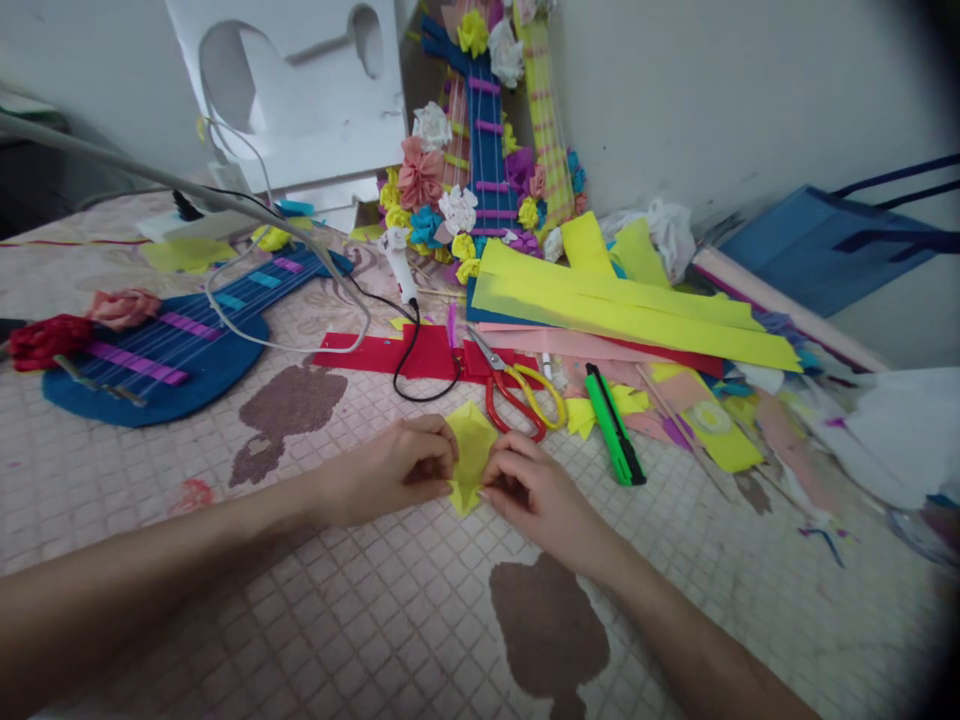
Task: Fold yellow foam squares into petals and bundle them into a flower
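A small piece of yellow crepe paper (472, 450) is held up between both hands, its top coming to a point and its lower end pinched narrower. My left hand (409, 465) grips its left edge, fingers curled in. On the opposite edge, the fingertips of my right hand (532, 490) are closed on the same paper. Just beyond the hands lie scissors (517, 385) with red and yellow handles. To their right is a green box cutter (615, 425), and yellow paper scraps (581, 415) sit between the two.
A blue guitar shape (157, 350) with paper roses lies at left. A white glue gun (397, 265) stands behind its black cord. Red strips (427, 350) and stacked yellow sheets (622, 300) lie ahead. Flower-covered guitars (491, 130) lean at the back, beside white foam board (300, 90).
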A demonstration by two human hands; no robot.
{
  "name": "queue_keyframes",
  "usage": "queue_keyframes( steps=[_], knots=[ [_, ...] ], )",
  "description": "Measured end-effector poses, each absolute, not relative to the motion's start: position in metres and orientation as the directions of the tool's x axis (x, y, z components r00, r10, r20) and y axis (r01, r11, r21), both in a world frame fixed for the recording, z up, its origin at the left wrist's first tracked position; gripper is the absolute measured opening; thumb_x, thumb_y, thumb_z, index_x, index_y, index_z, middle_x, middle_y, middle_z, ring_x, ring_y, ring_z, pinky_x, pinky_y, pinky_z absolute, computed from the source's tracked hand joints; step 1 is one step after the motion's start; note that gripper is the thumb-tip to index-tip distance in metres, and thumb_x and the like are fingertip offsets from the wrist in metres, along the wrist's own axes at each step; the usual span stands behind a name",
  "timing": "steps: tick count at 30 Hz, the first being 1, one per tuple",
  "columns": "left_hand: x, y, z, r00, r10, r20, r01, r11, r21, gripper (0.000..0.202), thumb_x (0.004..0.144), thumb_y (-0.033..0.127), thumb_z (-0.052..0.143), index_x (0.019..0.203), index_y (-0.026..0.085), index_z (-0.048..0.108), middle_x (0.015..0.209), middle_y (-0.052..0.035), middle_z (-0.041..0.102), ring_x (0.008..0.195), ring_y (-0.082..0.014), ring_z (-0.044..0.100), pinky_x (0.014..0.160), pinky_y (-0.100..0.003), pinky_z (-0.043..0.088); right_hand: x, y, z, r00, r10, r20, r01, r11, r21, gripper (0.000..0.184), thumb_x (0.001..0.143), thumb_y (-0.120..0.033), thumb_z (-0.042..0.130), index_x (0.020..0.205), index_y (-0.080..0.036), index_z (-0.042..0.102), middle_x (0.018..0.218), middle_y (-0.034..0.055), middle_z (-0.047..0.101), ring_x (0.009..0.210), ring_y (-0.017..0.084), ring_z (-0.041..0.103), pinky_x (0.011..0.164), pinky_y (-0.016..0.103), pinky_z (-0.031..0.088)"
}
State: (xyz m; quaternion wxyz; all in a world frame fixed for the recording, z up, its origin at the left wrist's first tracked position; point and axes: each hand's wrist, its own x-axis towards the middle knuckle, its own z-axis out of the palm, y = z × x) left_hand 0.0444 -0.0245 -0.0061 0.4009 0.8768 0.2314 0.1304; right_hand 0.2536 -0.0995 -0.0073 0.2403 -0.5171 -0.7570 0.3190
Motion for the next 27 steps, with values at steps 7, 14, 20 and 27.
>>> queue_keyframes(
  steps=[7, 14, 20, 27],
  knots=[
    [0.052, -0.032, -0.010, 0.798, 0.600, 0.057, 0.397, -0.594, 0.699, 0.005, 0.074, 0.009, 0.056, 0.075, 0.014, 0.055, 0.082, -0.0021, 0.053, 0.070, -0.0119, 0.051, 0.065, -0.025, 0.041, 0.245, -0.100, -0.013, -0.254, 0.966, 0.037, 0.700, 0.211, -0.682, 0.014, 0.076, -0.007, 0.060, 0.076, -0.018, 0.052, 0.086, 0.0007, 0.049, 0.075, 0.013, 0.051, 0.063, 0.024, 0.041],
    [0.051, -0.032, -0.017, 0.797, 0.598, 0.080, 0.393, -0.615, 0.684, 0.006, 0.078, 0.011, 0.051, 0.077, 0.015, 0.054, 0.081, -0.0019, 0.053, 0.070, -0.0120, 0.050, 0.064, -0.026, 0.040, 0.245, -0.099, -0.014, -0.258, 0.965, 0.053, 0.689, 0.222, -0.690, 0.013, 0.078, -0.007, 0.057, 0.077, -0.018, 0.052, 0.085, 0.0012, 0.049, 0.076, 0.013, 0.051, 0.063, 0.024, 0.042],
    [0.054, -0.035, -0.018, 0.774, 0.623, 0.110, 0.413, -0.630, 0.657, 0.008, 0.075, 0.008, 0.053, 0.073, 0.016, 0.052, 0.079, -0.0006, 0.053, 0.073, -0.0124, 0.050, 0.068, -0.027, 0.039, 0.243, -0.099, -0.017, -0.242, 0.967, 0.074, 0.715, 0.229, -0.661, 0.014, 0.077, -0.007, 0.057, 0.077, -0.019, 0.051, 0.086, 0.0012, 0.049, 0.075, 0.013, 0.052, 0.063, 0.025, 0.043],
    [0.055, -0.038, -0.017, 0.763, 0.640, 0.095, 0.436, -0.617, 0.655, 0.011, 0.072, 0.006, 0.054, 0.075, 0.016, 0.053, 0.080, -0.0005, 0.054, 0.072, -0.0122, 0.050, 0.066, -0.026, 0.038, 0.242, -0.102, -0.020, -0.234, 0.968, 0.095, 0.734, 0.239, -0.636, 0.013, 0.078, -0.008, 0.055, 0.080, -0.020, 0.051, 0.087, 0.0013, 0.049, 0.075, 0.013, 0.053, 0.063, 0.025, 0.043]
  ],
)
